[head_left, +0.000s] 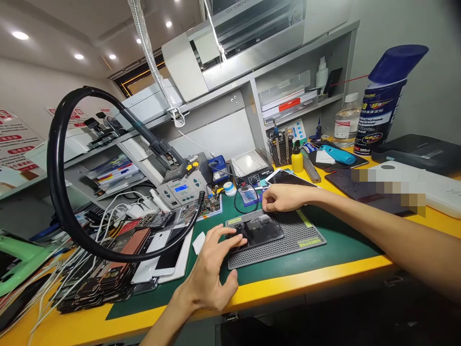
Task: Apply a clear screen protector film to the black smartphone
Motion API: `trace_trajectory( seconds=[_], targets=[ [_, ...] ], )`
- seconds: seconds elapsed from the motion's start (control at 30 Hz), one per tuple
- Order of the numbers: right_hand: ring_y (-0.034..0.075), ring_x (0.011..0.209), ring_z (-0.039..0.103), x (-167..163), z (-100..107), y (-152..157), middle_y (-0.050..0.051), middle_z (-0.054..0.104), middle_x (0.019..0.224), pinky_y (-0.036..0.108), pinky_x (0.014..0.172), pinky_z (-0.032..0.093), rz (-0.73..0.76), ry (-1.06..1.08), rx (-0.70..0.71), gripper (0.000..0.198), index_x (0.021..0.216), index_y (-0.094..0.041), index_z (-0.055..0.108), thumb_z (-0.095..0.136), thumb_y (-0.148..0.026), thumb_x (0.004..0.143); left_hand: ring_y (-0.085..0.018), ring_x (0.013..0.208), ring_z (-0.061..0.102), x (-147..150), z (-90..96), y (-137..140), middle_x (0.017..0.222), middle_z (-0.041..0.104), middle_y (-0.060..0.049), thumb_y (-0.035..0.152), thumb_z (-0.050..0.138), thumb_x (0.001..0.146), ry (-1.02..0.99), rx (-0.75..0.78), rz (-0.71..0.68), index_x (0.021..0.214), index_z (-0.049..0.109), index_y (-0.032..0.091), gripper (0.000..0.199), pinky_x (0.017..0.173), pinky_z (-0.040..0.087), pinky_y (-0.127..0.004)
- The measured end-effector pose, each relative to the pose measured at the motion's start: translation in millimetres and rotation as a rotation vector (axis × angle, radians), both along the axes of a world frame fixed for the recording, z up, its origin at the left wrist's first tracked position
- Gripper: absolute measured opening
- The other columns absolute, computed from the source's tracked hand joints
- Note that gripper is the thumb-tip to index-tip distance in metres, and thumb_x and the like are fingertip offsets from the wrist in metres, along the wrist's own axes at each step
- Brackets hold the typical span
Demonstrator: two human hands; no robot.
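Observation:
A black smartphone point(262, 229) lies screen up on a grey perforated mat point(302, 233). My left hand point(214, 269) reaches in from the front with its fingers spread, the fingertips resting on the phone's left end and the thumb apart from it. Beyond the phone, my right hand point(284, 197) is low over the back of the mat. Its thumb and fingers are pinched together; whatever is between them is hidden. Close to those fingers are a looped black cable point(236, 204) and a small blue-purple packet point(248, 196).
A hot-air station point(182, 189) stands behind, its thick black hose point(57, 168) arching across the left. Stacked phone parts point(104, 283) and white cables crowd the left. Toward the right are a yellow bottle point(297, 159), a spray can point(378, 117) and a white case point(403, 182).

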State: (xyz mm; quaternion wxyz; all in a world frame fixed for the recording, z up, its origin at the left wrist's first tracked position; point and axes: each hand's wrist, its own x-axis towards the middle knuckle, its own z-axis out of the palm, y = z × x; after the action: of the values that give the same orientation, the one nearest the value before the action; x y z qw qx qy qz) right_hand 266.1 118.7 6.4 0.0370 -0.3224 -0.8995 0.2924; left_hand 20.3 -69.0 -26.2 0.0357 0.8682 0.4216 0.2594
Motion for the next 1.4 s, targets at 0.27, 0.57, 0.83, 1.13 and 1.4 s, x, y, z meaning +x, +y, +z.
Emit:
trace_trajectory(
  seconds=[0.27, 0.57, 0.83, 1.13, 1.4],
  targets=[
    [0.017, 0.07, 0.062, 0, -1, 0, 0.003, 0.072, 0.078, 0.024, 0.06, 0.04, 0.009, 0.007, 0.018, 0.017, 0.083, -0.017, 0.07, 0.059, -0.029, 0.077, -0.034, 0.127, 0.05, 26, 4.8, 13, 0.123, 0.066, -0.011, 0.011, 0.055, 0.063, 0.004, 0.005, -0.068, 0.135, 0.051, 0.019, 0.072, 0.113, 0.032, -0.063],
    [0.017, 0.072, 0.063, 1, -5, 3, 0.004, 0.073, 0.082, 0.024, 0.06, 0.041, 0.032, 0.033, 0.026, 0.018, 0.085, -0.017, 0.071, 0.06, -0.028, 0.077, -0.035, 0.122, 0.054, 59, 12.4, 31, 0.119, 0.067, -0.011, 0.012, 0.053, 0.059, -0.001, -0.01, -0.178, 0.134, 0.049, 0.02, 0.076, 0.111, 0.033, -0.063],
    [0.016, 0.069, 0.062, 1, -5, 4, 0.004, 0.073, 0.08, 0.024, 0.058, 0.04, 0.051, 0.024, 0.059, 0.019, 0.085, -0.016, 0.073, 0.06, -0.028, 0.077, -0.034, 0.122, 0.053, 82, 14.9, 42, 0.118, 0.066, -0.012, 0.015, 0.054, 0.058, -0.014, -0.035, -0.239, 0.13, 0.053, 0.018, 0.072, 0.112, 0.034, -0.06],
    [0.019, 0.077, 0.065, 0, -3, 3, 0.006, 0.075, 0.087, 0.024, 0.063, 0.041, 0.036, 0.015, 0.059, 0.019, 0.086, -0.015, 0.074, 0.062, -0.025, 0.076, -0.035, 0.127, 0.051, 37, 24.4, 33, 0.125, 0.067, -0.011, 0.012, 0.052, 0.068, -0.023, -0.064, -0.089, 0.137, 0.05, 0.021, 0.069, 0.109, 0.035, -0.065],
    [0.018, 0.074, 0.064, 0, -4, 2, 0.005, 0.074, 0.083, 0.024, 0.062, 0.041, 0.034, 0.03, 0.037, 0.015, 0.082, -0.016, 0.072, 0.061, -0.024, 0.075, -0.033, 0.128, 0.05, 10, 7.3, 22, 0.12, 0.07, -0.009, 0.011, 0.05, 0.07, 0.028, -0.064, -0.01, 0.14, 0.043, 0.021, 0.071, 0.111, 0.032, -0.067]
  ],
)
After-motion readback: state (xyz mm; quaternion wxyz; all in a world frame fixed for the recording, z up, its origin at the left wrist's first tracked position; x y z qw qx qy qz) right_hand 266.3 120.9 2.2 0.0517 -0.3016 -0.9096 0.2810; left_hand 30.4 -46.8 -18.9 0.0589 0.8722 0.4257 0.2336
